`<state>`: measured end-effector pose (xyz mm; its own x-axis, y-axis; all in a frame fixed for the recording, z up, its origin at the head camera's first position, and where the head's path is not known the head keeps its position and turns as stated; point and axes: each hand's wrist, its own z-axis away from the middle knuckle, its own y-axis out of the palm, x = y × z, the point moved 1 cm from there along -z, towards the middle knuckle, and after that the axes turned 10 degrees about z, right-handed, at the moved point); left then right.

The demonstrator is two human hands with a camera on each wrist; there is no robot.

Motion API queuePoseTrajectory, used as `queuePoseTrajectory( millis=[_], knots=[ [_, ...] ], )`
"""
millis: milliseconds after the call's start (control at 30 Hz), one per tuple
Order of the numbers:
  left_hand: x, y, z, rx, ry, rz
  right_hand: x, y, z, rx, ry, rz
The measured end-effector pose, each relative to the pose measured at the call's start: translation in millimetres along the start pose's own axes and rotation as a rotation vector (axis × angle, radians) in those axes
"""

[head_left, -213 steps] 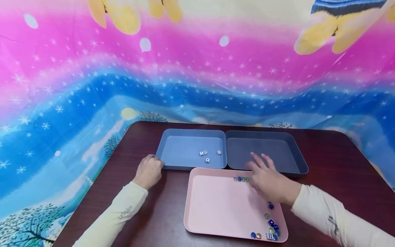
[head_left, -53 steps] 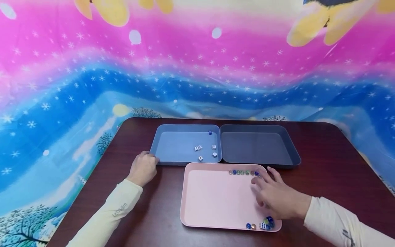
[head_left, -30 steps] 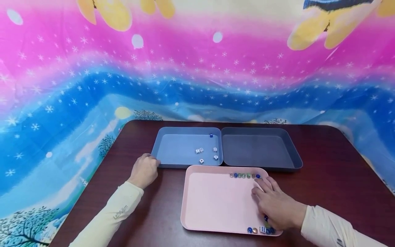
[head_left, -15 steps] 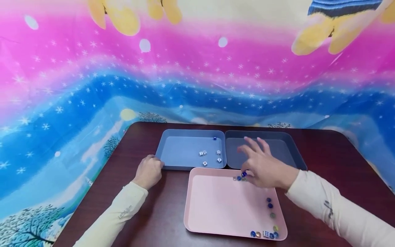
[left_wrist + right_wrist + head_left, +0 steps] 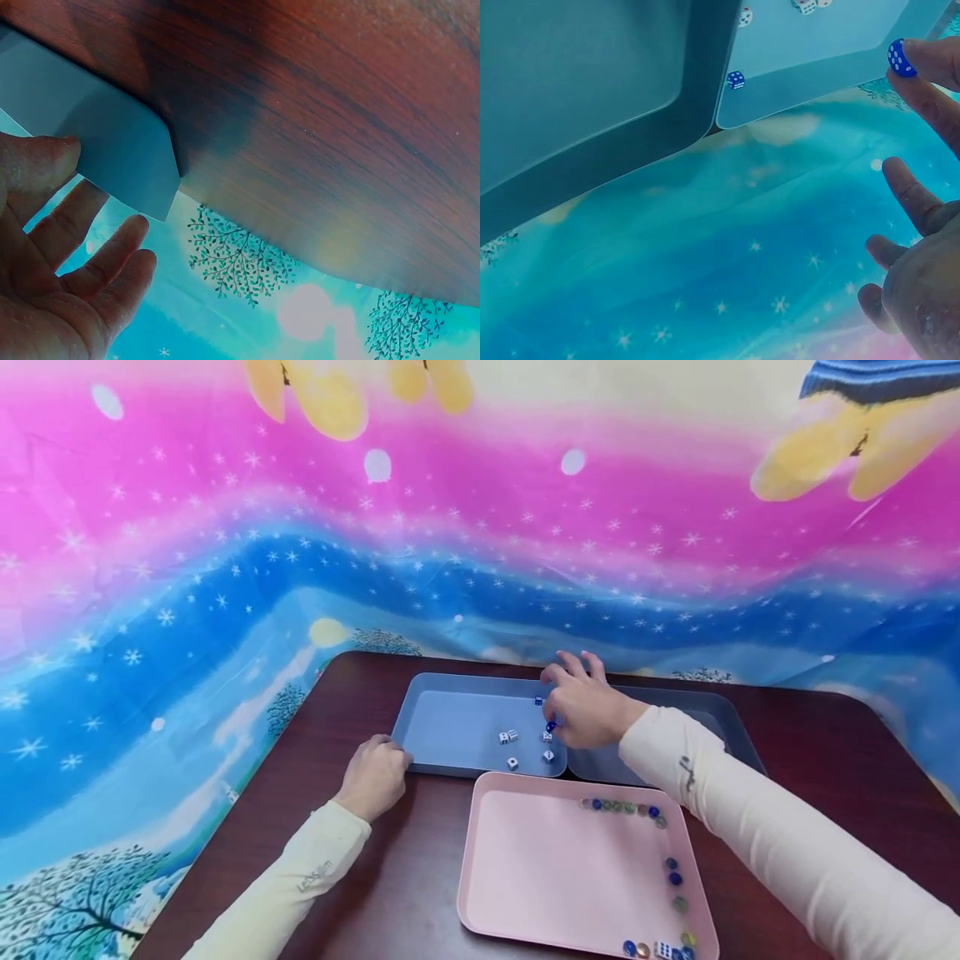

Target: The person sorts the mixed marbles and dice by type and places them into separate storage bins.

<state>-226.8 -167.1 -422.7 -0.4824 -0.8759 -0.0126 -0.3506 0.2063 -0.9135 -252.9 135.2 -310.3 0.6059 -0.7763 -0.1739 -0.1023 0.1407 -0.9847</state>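
My left hand (image 5: 372,777) grips the front left corner of the blue-grey tray (image 5: 442,727); in the left wrist view its thumb lies against one side of the tray wall, with a finger behind. My right hand (image 5: 588,706) is over the tray's right end, pinching a blue die (image 5: 900,58) with white dots between thumb and index finger, its other fingers spread. Below lie several white dice (image 5: 512,763) and another blue die (image 5: 736,79). The pink tray (image 5: 555,877) in front holds several glass marbles (image 5: 617,807), and a white die (image 5: 663,950) near its front right corner.
A dark grey tray (image 5: 705,714) stands against the blue-grey tray's right side, partly hidden by my right arm. All three trays are on a dark wooden table (image 5: 420,877). A printed cloth (image 5: 480,552) hangs behind the table.
My right hand picked a blue die from the pink tray's right side and carried it up-left over the blue-grey tray. Over the longer span, a white and a blue die joined that tray.
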Motion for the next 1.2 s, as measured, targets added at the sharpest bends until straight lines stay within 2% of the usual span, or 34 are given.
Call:
queuePoseTrajectory(
  millis=[167,333,600,767,967,1200],
  knots=[
    [-7.9,-1.1,-3.5,-0.015,0.031,0.002,-4,4,-2.8,0.045,0.065,-0.024],
    [-11.0,-3.6,-8.2,-0.026,0.053,0.001,-13,8,8.6,0.056,0.106,-0.024],
    [-8.2,-4.1,-12.1,0.008,0.028,-0.001,-23,8,30.0,0.079,0.142,0.023],
    [-7.2,-3.1,-10.6,0.043,0.007,0.01,-23,11,50.8,0.052,0.121,0.004],
    [-3.0,-1.6,-8.1,0.044,0.002,0.013,-11,18,83.6,0.0,0.079,-0.027],
    [0.7,0.7,-4.3,0.048,-0.01,0.029,11,29,125.6,0.013,0.052,-0.085]
  ],
)
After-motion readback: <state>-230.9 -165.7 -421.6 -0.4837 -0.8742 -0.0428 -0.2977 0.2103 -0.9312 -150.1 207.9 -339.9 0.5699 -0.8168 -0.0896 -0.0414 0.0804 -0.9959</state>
